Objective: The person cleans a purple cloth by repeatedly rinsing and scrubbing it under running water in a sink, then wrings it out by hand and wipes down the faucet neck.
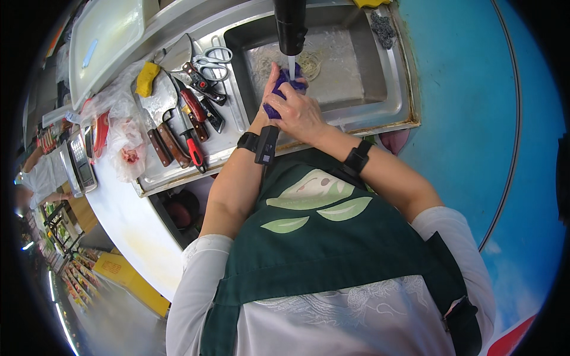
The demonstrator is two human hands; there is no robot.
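Under the stream of a black faucet [290, 26], a wet purple cloth [272, 111] is bunched between my two hands. My left hand [270, 86] supports it from the left side, thumb pointing up. Across its front lies my right hand [299, 109], fingers curled over the folds. Part of the cloth is hidden by my fingers. Both hands are over the near left part of a stainless steel sink [376, 75]. Behind them, pale stringy tangles [311, 64] lie on the sink floor; what they are I cannot tell.
Left of the sink, the drainboard holds several knives, a cleaver [158, 102], scissors [213, 62], a sharpening steel [194, 149] and a yellow sponge [147, 79]. Beyond are a plastic bag [127, 147], a scale [81, 162] and a person [42, 178]. Steel wool [383, 29] sits on the right rim.
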